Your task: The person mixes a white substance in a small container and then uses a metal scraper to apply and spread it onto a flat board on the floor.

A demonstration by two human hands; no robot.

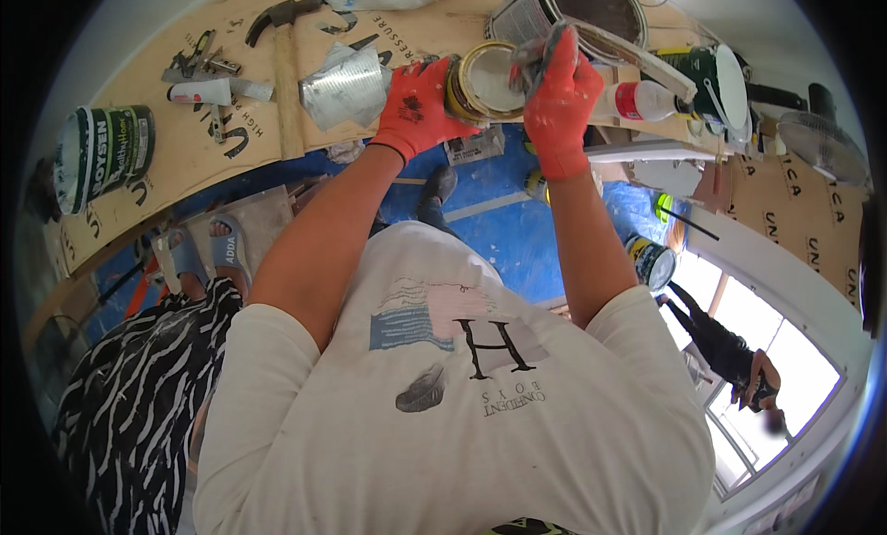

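Both my hands wear orange gloves with grey-stained fingers. My left hand (413,115) is closed around the left side of a small round tin (492,80), open at the top, with pale grey-white material inside. At the tin's right rim is my right hand (561,105), fingers curled together and thumb pointing up. What its fingers hold, if anything, is hidden. A crumpled silver sheet (344,86) lies just left of my left hand. Behind the right hand, a long pale stick (637,59) slants down from the rim of a large open bucket (517,25).
On the cardboard-covered bench (263,128) are a claw hammer (282,18), metal hinge-like parts (205,62), a white tube (200,92) and a green-labelled tub (106,156). A red-labelled bottle (642,101) and dark green pail (707,82) stand right. Two other people are nearby, left and far right.
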